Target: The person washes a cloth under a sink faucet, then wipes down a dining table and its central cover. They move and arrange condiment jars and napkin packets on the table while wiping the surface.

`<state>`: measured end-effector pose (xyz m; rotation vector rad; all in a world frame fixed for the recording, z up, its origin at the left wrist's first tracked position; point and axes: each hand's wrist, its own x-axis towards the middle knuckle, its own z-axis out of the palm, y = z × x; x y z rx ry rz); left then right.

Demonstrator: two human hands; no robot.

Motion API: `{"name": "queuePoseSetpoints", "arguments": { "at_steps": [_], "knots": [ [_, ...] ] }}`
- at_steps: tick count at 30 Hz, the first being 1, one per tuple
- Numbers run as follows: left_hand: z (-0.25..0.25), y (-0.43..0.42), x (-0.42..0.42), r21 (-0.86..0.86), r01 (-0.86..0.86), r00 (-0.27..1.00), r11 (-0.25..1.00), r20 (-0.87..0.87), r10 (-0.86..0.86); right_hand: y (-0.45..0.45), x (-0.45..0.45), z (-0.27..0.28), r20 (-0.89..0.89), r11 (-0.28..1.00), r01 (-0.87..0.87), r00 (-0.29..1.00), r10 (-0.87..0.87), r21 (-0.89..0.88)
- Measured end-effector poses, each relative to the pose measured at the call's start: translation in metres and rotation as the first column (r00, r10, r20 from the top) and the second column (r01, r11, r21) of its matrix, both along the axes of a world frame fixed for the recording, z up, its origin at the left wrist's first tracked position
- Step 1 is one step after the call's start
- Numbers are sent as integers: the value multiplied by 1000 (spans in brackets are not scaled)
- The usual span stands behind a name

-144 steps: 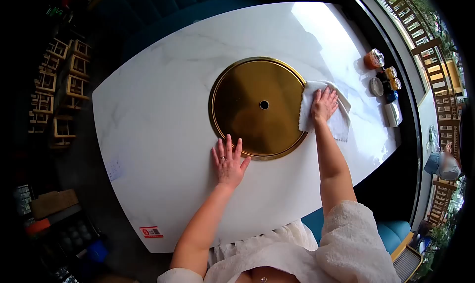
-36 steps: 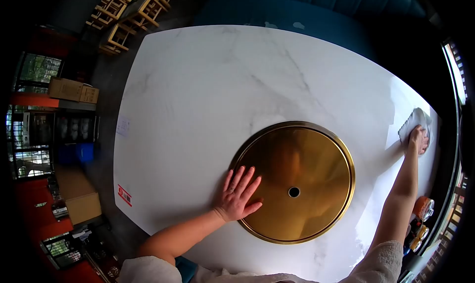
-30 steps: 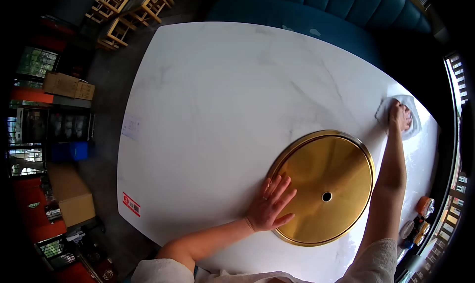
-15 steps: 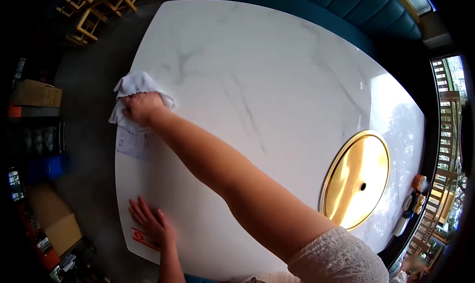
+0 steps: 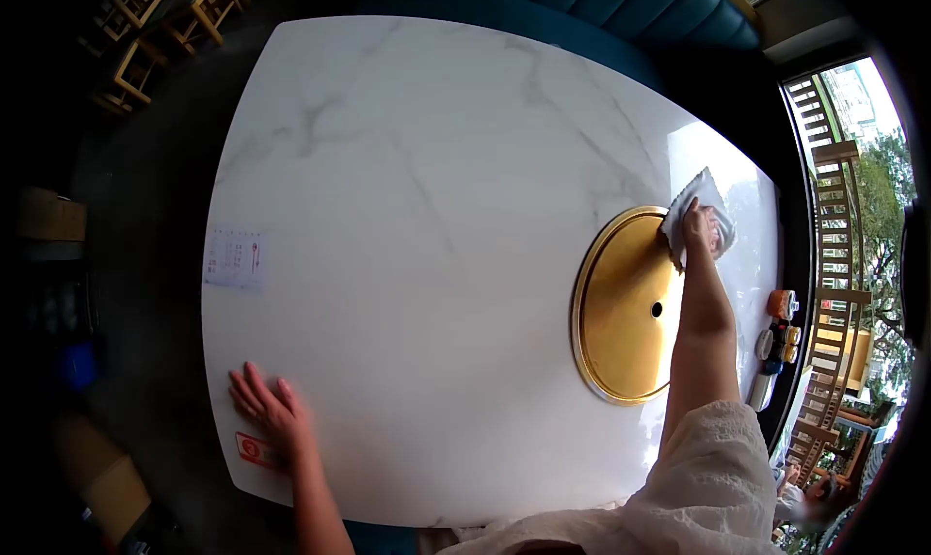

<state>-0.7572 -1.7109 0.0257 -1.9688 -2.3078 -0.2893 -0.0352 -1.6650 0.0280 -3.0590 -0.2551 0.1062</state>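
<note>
In the head view, your right grip (image 5: 702, 225) is over the white cloth (image 5: 705, 187), on the right-hand part of the surface (image 5: 417, 274), just beside the upper right rim of the brass disc (image 5: 621, 313). The cloth lies directly under your palm, its longer direction running roughly up and down the view, one edge meeting or overlapping that rim. Your right grip is the near one; your left grip (image 5: 275, 419) is well apart, by the near left corner, wide and holding nothing, fingers spread beside the red sticker (image 5: 254, 449). Your right fingers look partly bent, but you cannot tell whether they clasp the cloth or only press it. Your hand hides the cloth's middle, your right forearm and the cloth cover the disc's right side, and the small containers (image 5: 779, 337) beyond are hard to make out.
</note>
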Motion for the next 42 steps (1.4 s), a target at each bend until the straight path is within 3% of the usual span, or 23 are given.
{"name": "queuePoseSetpoints", "arguments": {
  "at_steps": [1, 3, 5, 7, 9, 11, 12, 14, 16, 17, 19, 20, 21, 23, 25, 27, 30, 31, 33, 35, 37, 39, 42],
  "knots": [
    [-5, -1, -3, 17, 3, 1000, 1000, -10, -3, 31, -49, 24, -44, 999, 34, 998, -34, -16],
    [-9, 0, -2, 91, 18, 999, 996, -43, -14, 85, -104, -16, 198, 943, -329, 929, 313, 56],
    [-12, -1, -6, 85, 7, 999, 996, -38, -4, 108, -231, -9, 299, 620, -779, 617, 728, 98],
    [-13, -3, -6, 85, 3, 999, 996, -40, 0, 64, -362, 2, 255, 204, -954, 258, 932, 219],
    [-14, 0, -6, 100, -17, 999, 995, -39, 21, -31, -458, 8, 160, -248, -887, -200, 967, 389],
    [-12, -3, -7, 53, -19, 1000, 998, -2, 19, -106, -489, 7, 193, -645, -630, -634, 749, 432],
    [-12, 1, -6, 57, -2, 1000, 998, 3, 1, -109, -479, 14, 160, -648, -566, -678, 718, 510],
    [-11, -2, -5, 38, -49, 998, 998, 40, 47, -74, -418, 11, 44, -488, -748, -527, 849, 450],
    [-9, -3, -2, 36, -45, 999, 998, 29, 44, -15, -320, 19, 107, 27, -975, 51, 993, 219],
    [-9, -1, -2, 38, -51, 999, 998, 8, 51, 6, -257, 17, 212, 249, -963, 267, 940, 105],
    [-8, -1, -3, 27, -50, 999, 998, -6, 50, 16, -138, -1, 266, 749, -663, 723, 638, 4],
    [-8, -1, -2, 31, -30, 1000, 999, 0, 30, 19, -100, 9, 72, 937, -333, 942, 327, 108],
    [-8, -1, -2, 43, -21, 1000, 999, 3, 21, 22, -76, 28, -108, 994, -106, 988, 107, 15],
    [-4, 1, -4, 65, -54, 999, 996, 0, 54, 95, -107, -19, 237, 950, -313, 924, 299, 22],
    [-4, -1, 1, 55, -27, 1000, 998, 7, 27, 157, -217, -29, 372, 617, -774, 620, 691, 144],
    [6, 1, 7, -1, -34, 998, 999, 59, 34, 200, -354, -12, 323, 151, -967, 212, 922, 205],
    [17, 4, 14, -73, -69, 993, 995, 86, 76, 206, -514, 2, 180, -541, -778, -510, 841, 318],
    [21, 7, 14, -77, -51, 996, 996, 75, 56, 214, -539, 3, 157, -607, -715, -594, 789, 347],
    [24, 6, 18, -120, -71, 992, 990, 95, 83, 256, -532, -1, 135, -550, -743, -544, 828, 380],
    [16, 4, 11, -55, 8, 999, 998, 51, -5, 304, -449, -10, 236, -318, -893, -250, 939, 319],
    [12, 4, 6, -42, 17, 997, 999, 73, -14, 316, -314, 0, 266, 45, -947, 135, 954, 317],
    [9, 3, 4, -43, 22, 999, 999, 37, -20, 279, -153, -10, 365, 376, -896, 440, 821, 235],
    [3, 3, 0, -7, 4, 999, 1000, 39, -4, 96, 48, -16, 283, 761, -623, 774, 566, 182]
  ]
}}
